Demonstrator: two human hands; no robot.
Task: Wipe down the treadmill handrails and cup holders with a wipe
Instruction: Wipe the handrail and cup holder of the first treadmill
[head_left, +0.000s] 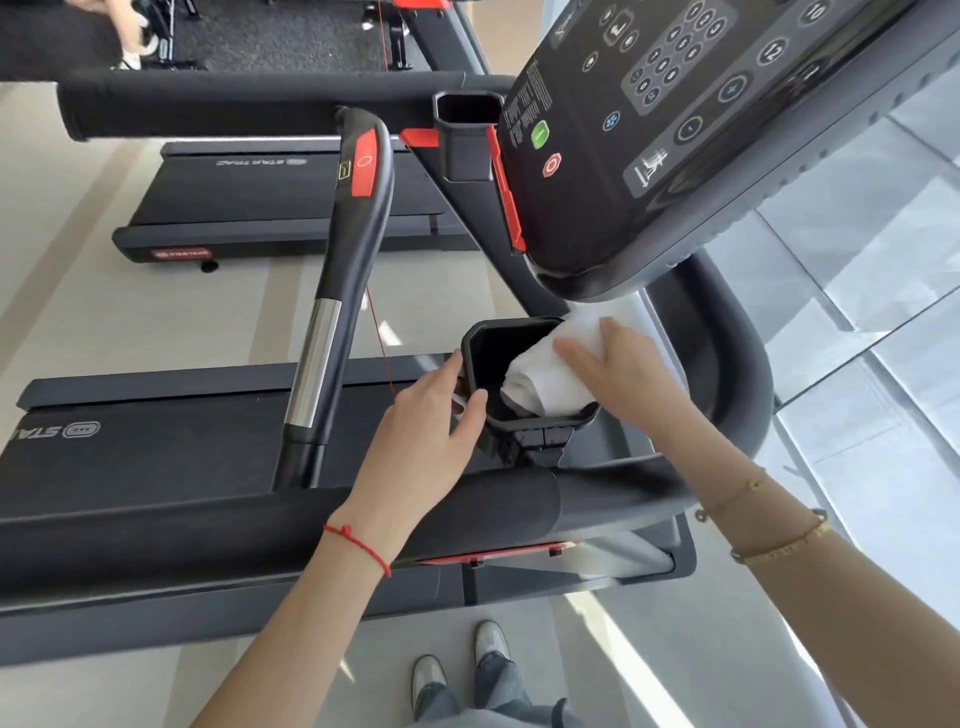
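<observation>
Near cup holder (475, 340) wiping underway: left hand (431, 415) fingers curled round its rim, right hand (618, 364) fingers straight, pressing wipe (540, 384) inside. Next, probably the far cup holder (465, 135).

The single view comes from a camera worn on the person's head, looking forward and steeply down. It sits close above the near cup holder (511, 374) of the treadmill, with both forearms reaching in from the bottom edge and the person's shoes (460, 665) visible straight below on the floor. The wide-angle lens bends the console (675, 130) at upper right and the padded handrail (260, 519) across the lower left. A second treadmill (270, 202) lies farther off at upper left.
</observation>
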